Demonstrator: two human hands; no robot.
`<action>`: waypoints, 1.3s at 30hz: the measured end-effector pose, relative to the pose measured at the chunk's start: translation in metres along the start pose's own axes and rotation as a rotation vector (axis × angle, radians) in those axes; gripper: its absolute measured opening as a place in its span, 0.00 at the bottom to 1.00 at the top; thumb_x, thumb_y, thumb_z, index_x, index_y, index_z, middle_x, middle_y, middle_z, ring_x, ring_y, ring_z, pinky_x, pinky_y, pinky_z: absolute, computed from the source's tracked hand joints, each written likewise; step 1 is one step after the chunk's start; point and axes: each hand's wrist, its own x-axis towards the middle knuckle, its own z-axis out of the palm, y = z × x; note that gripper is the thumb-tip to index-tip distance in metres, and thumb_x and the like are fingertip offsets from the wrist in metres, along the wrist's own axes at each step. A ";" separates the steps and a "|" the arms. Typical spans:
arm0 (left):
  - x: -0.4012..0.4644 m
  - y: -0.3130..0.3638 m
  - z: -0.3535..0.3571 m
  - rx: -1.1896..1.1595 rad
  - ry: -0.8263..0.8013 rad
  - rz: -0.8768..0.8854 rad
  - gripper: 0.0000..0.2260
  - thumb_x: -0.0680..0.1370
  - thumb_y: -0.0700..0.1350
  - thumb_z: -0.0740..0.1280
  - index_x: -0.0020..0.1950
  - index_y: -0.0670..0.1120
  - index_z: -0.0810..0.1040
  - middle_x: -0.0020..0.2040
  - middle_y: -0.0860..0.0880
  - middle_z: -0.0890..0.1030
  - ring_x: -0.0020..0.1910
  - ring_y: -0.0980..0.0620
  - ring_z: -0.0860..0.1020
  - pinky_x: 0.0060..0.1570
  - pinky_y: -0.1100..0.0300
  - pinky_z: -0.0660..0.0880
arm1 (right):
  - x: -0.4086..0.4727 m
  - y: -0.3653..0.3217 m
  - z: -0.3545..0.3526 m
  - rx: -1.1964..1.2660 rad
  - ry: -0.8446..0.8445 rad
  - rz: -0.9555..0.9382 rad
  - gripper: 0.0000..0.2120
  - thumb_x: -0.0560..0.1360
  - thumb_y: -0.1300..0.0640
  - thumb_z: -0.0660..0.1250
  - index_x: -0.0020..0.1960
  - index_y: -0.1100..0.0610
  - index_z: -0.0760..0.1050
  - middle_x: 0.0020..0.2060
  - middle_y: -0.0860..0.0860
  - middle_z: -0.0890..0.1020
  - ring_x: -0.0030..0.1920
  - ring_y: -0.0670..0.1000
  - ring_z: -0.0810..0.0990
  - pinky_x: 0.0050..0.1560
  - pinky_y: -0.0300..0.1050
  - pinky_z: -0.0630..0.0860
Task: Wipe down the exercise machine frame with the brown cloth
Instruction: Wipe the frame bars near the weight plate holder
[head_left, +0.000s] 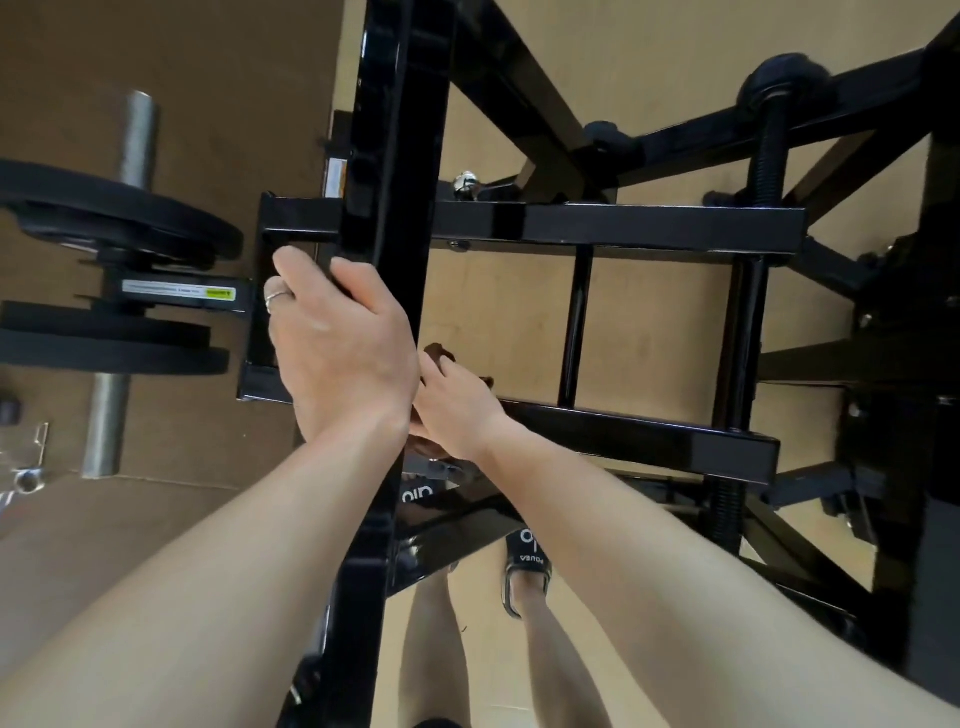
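- Head view: left hand (337, 343) reaches forward, arm straight, fingers wrapped round the black frame (400, 156) upright, grip closed on it.
- Right hand (460, 410) just beside it, knuckles up, pressing the brown cloth (441, 354) onto the lower crossbar (644, 436); grip closed on the cloth, mostly hidden under the hand.
- Weight plates (114, 213) well left.

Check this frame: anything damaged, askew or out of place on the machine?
Nothing stands out. The black frame looks intact and glossy, the weight plates sit on their pegs, the left hand grips the upright, and the right hand presses the brown cloth on a crossbar.
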 end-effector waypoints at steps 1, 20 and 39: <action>0.000 0.001 -0.001 0.002 -0.006 0.000 0.14 0.86 0.50 0.51 0.60 0.41 0.68 0.50 0.44 0.72 0.43 0.47 0.72 0.33 0.66 0.61 | -0.009 0.006 0.000 0.010 0.015 -0.009 0.29 0.80 0.41 0.67 0.73 0.57 0.68 0.71 0.58 0.71 0.63 0.59 0.76 0.64 0.54 0.77; -0.001 0.004 -0.006 -0.062 -0.086 -0.057 0.12 0.86 0.49 0.51 0.57 0.42 0.66 0.51 0.42 0.72 0.45 0.42 0.74 0.32 0.63 0.61 | -0.122 0.072 -0.037 -0.038 -0.021 0.246 0.27 0.76 0.35 0.66 0.66 0.53 0.71 0.66 0.55 0.72 0.61 0.58 0.75 0.65 0.55 0.75; 0.014 0.005 -0.032 -0.028 -0.338 -0.048 0.15 0.87 0.51 0.54 0.63 0.39 0.66 0.61 0.39 0.74 0.57 0.36 0.75 0.56 0.39 0.75 | -0.164 0.083 -0.063 0.094 -0.105 0.506 0.24 0.80 0.40 0.66 0.70 0.50 0.66 0.70 0.53 0.67 0.63 0.56 0.74 0.63 0.52 0.75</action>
